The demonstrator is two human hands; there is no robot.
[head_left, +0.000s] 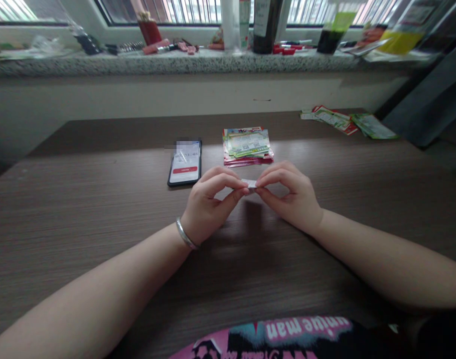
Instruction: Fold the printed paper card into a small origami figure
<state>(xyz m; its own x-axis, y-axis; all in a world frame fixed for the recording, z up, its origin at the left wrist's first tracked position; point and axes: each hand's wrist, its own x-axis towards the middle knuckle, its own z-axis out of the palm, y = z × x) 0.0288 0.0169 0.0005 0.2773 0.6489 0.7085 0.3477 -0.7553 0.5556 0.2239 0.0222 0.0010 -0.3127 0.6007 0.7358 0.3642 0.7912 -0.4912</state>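
Observation:
Between my two hands is a small whitish folded strip (249, 183), seemingly paper or a flat packet; its exact kind is too small to tell. My left hand (212, 202) pinches its left end between thumb and fingers, a silver bangle (185, 234) on that wrist. Thumb and fingertips of my right hand (292, 198) close on the right end. Both hands are raised a little over the dark wooden table (111, 209), casting a shadow below. Just beyond them lies a stack of colourful flat packets (248, 144), green and white on top, red at the edges.
Left of the stack lies a phone (185, 163) with a lit timer screen. Several loose green and red packets (336, 119) rest at the table's back right. Along the wall, a granite windowsill (198, 64) carries bottles and small items, among them a dark bottle (265, 27).

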